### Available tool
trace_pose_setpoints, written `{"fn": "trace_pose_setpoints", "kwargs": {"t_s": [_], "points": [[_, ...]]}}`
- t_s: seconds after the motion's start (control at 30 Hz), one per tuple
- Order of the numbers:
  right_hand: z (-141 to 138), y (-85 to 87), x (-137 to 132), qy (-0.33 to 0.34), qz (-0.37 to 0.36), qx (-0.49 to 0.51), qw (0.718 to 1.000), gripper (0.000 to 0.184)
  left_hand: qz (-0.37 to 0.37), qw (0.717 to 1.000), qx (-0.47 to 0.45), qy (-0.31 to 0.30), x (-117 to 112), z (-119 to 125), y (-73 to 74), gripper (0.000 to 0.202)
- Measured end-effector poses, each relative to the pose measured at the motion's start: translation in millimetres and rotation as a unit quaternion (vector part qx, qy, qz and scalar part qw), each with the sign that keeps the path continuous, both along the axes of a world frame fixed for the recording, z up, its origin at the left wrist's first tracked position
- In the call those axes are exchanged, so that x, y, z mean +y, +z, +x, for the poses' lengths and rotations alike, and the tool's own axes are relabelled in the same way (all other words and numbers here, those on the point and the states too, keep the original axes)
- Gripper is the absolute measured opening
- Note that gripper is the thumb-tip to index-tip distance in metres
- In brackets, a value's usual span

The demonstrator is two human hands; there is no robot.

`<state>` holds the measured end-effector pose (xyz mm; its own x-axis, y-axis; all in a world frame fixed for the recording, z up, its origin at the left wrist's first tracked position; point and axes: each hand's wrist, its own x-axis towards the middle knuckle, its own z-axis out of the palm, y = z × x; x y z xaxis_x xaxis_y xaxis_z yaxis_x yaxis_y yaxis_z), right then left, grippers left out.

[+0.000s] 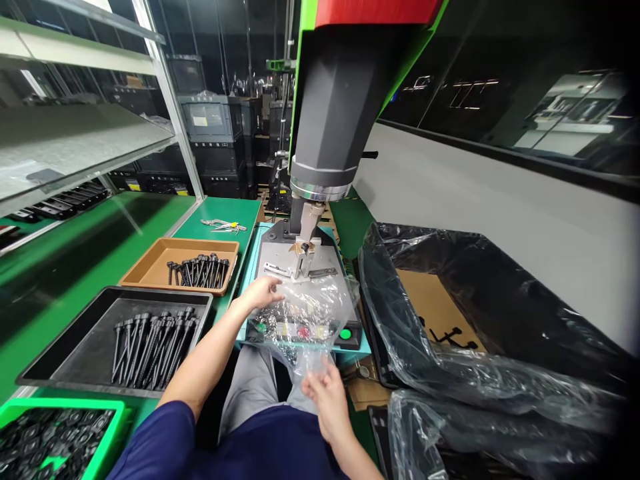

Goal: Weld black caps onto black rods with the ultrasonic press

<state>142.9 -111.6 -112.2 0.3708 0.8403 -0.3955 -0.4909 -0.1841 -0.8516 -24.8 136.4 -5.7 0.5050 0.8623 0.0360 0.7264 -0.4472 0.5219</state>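
A clear plastic bag (320,303) lies spread over the front of a benchtop press-like machine, its near end gathered down over my lap. My right hand (327,393) grips that near end between thumb and fingers. My left hand (265,292) is at the bag's far left edge, thumb and fingers apart; it is close to the plastic, perhaps touching it. Just beyond is a metal fixture (303,263) on the machine's grey plate (327,257), beneath the machine's head (325,133). Through the bag show a red button (303,331) and other panel parts.
To the left are a brown tray (145,260) and a black tray (75,347) of black bolt-like parts, a green bin (117,427) of small black parts, and pliers (223,225). A plastic-lined box (400,300) stands right. A green button (345,334) is on the machine's front.
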Motion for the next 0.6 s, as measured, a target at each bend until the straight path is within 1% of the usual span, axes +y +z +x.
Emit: {"fn": "trace_pose_setpoints", "kwargs": {"t_s": [0.07, 0.13, 0.23, 0.3, 0.37, 0.43, 0.53, 0.6], "points": [[-8, -5.5, -18, 0.015, -0.02, 0.037, 0.999, 0.082, -0.019, 0.998, 0.05, -0.027, 2, 18, 6.3, 0.053], [-8, -8.5, -24, 0.023, -0.03, 0.055, 0.998, 0.082, -0.034, 0.994, 0.097, -0.034, 5, 37, 9.2, 0.054], [4, -13.9, -15, 0.007, -0.037, 0.058, 0.998, 0.078, -0.021, 0.992, 0.126, -0.024, 8, 59, 7.5, 0.049], [11, -21.5, -5, -0.02, -0.04, 0.055, 0.997, 0.074, -0.005, 0.992, 0.125, -0.019, 7, 67, 4.9, 0.047], [16, -32.6, 2, -0.045, -0.046, 0.046, 0.997, 0.075, 0.006, 0.993, 0.115, -0.015, 5, 68, 3.7, 0.048], [17, -46.6, 4, -0.054, -0.054, 0.022, 0.997, 0.079, 0.018, 0.996, 0.091, -0.006, 5, 65, 5.8, 0.047], [23, -71.0, -2, -0.055, -0.073, -0.036, 0.995, 0.082, 0.051, 0.998, 0.022, 0.039, 12, 63, 15.2, 0.034], [32, -88.2, -8, -0.052, -0.066, -0.08, 0.993, 0.079, 0.097, 0.991, -0.036, 0.08, 24, 67, 23.3, 0.03]]}}
